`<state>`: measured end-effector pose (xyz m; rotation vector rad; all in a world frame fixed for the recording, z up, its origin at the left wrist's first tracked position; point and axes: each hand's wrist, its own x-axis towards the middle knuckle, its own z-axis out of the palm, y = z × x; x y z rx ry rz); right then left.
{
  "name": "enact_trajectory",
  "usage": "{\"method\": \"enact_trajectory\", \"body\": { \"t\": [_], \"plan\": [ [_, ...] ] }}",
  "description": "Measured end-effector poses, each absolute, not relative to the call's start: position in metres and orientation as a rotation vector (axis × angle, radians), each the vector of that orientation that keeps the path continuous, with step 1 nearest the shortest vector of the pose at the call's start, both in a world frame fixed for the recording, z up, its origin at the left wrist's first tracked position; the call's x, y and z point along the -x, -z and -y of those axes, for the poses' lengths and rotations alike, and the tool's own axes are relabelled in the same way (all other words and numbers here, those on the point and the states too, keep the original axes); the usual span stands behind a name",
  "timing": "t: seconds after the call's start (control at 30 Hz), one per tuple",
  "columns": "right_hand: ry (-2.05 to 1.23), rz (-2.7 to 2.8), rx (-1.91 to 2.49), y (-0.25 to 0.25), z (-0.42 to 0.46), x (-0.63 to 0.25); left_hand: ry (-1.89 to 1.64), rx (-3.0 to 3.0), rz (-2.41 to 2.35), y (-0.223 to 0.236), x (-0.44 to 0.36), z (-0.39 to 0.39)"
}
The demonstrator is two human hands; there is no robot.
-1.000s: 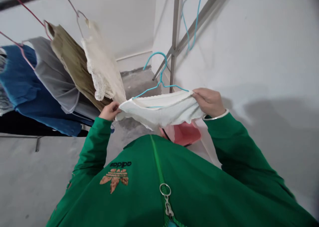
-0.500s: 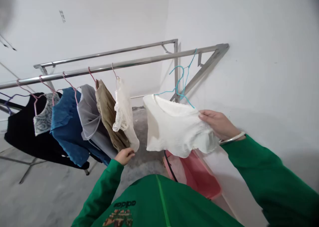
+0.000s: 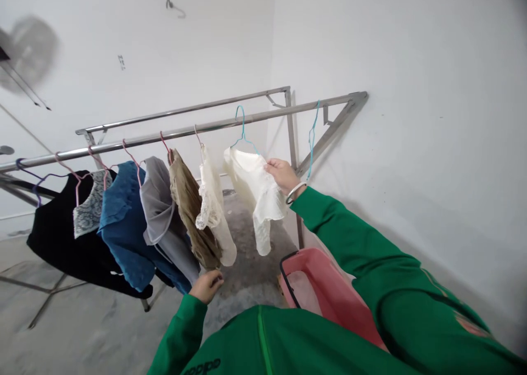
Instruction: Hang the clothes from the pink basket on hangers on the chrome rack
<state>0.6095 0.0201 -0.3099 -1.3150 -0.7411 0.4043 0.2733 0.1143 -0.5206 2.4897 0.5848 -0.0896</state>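
Observation:
A white short top (image 3: 253, 180) hangs on a light blue hanger (image 3: 244, 130), whose hook is at the front rail (image 3: 272, 115). My right hand (image 3: 284, 175) pinches the top at its right shoulder, beside the hanger's end. Low on the left, my left hand (image 3: 208, 286) is loosely curled, with no cloth visible in it. It is just below the hem of a brown garment (image 3: 191, 216). A cream lace-trimmed garment (image 3: 216, 210) hangs between the brown one and the white top.
Farther left along the rail hang a grey garment (image 3: 158, 199), a blue one (image 3: 123, 210) and a black one (image 3: 57, 227). A bare light blue hanger (image 3: 312, 141) hangs near the right end. Below stands a pink basket (image 3: 329, 287) by the white wall (image 3: 411, 117).
My right hand has moved the white top and its hanger leftward, and the hook is now at the rail. The top hangs more vertically. My left hand is now apart from the cream garment.

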Motion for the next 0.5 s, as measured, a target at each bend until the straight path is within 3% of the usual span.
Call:
{"method": "enact_trajectory", "body": {
  "t": [0.37, 0.5],
  "plan": [
    [-0.216, 0.851, 1.541, 0.339, -0.05, -0.614, 0.14, -2.527, -0.68, 0.527, -0.258, -0.116],
    [0.086, 0.854, 1.55, 0.376, -0.017, -0.616, 0.174, -2.54, -0.704, 0.53, -0.264, -0.112]
  ]
}}
